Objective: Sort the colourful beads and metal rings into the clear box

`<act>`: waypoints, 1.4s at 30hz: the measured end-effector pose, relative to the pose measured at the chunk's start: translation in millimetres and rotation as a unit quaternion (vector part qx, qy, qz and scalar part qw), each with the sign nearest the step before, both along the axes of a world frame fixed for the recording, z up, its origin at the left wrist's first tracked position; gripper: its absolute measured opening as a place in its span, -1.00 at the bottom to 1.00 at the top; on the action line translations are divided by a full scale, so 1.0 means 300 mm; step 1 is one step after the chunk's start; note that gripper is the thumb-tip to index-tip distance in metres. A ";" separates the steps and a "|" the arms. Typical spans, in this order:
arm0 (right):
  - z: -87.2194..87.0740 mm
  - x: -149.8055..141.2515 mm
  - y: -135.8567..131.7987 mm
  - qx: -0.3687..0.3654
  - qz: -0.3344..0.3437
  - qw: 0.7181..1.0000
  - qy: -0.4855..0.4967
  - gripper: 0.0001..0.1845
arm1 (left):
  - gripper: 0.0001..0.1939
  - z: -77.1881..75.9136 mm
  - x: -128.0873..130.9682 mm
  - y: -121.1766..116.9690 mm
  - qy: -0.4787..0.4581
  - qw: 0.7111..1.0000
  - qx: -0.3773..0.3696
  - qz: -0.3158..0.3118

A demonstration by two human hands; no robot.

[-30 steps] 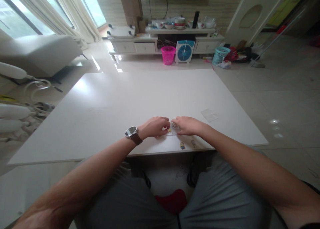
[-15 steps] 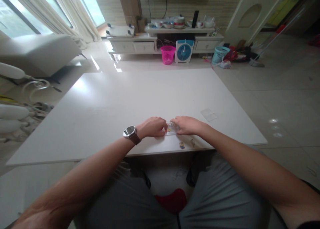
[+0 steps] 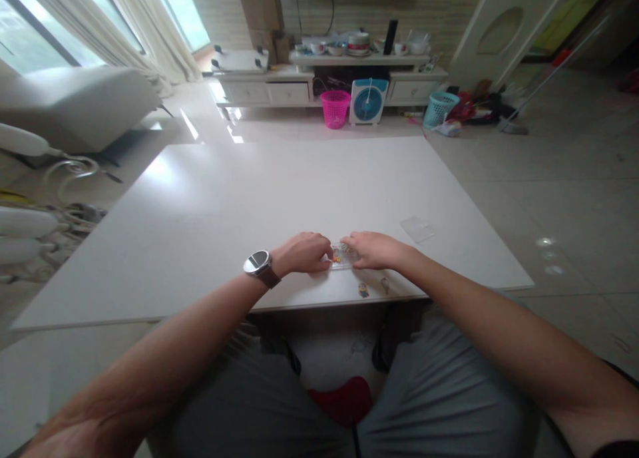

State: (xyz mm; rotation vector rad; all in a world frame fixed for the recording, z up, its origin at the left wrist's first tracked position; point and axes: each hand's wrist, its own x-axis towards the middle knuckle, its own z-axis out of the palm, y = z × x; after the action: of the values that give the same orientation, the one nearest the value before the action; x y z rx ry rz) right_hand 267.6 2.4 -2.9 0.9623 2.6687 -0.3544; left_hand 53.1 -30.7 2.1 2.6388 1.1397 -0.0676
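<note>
A clear plastic case [image 3: 344, 261] with small coloured decorations on it lies near the table's front edge, between my two hands. My right hand [image 3: 374, 250] grips its right side, thumb at the near edge and fingers at the far edge. At the left side, my left hand [image 3: 310, 252] is closed, its fingertips pinched together over the case's edge. A tiny orange-red piece shows by those fingertips; whether they hold it is unclear. In front of the case lie a small yellow-and-blue cartoon figure sticker [image 3: 363, 289] and a small pale sticker-like piece [image 3: 385, 285].
A transparent sheet [image 3: 418, 229] lies on the white table [image 3: 279, 185], beyond my right forearm. Past the table stand a pink basket [image 3: 335, 109], a blue-and-white fan [image 3: 368, 102] and a low cabinet [image 3: 244, 93]. White chairs [image 3: 27, 225] are at the left.
My left hand has shifted very slightly. The orange-red piece at its fingertips shows a little farther right over the case. My right hand stays in place.
</note>
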 end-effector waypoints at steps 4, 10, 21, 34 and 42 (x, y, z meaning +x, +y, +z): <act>0.001 -0.001 0.000 -0.003 -0.002 1.000 0.002 -0.45 | -0.70 -0.002 0.002 -0.004 0.001 1.000 0.000 -0.001; -0.002 0.000 0.000 0.004 -0.001 1.000 0.002 -0.47 | -0.70 -0.002 0.003 -0.001 -0.003 1.000 -0.005 -0.003; 0.002 0.000 -0.001 -0.003 -0.007 1.000 -0.009 -0.42 | -0.85 0.021 -0.075 0.039 -0.053 0.998 -0.027 0.028; -0.008 0.007 0.003 -0.003 -0.005 1.000 -0.008 -0.37 | -0.89 -0.046 -0.100 0.058 -0.010 0.993 -0.089 0.074; 0.002 0.004 0.000 -0.004 -0.003 1.000 -0.012 -0.38 | -0.88 -0.049 -0.084 0.048 0.012 0.992 -0.096 0.085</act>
State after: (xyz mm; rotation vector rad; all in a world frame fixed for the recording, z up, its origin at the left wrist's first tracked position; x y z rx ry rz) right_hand 268.7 2.4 -2.4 0.9673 2.6407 -0.3513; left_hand 27.7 -16.2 -12.6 2.3718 1.2909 -0.1673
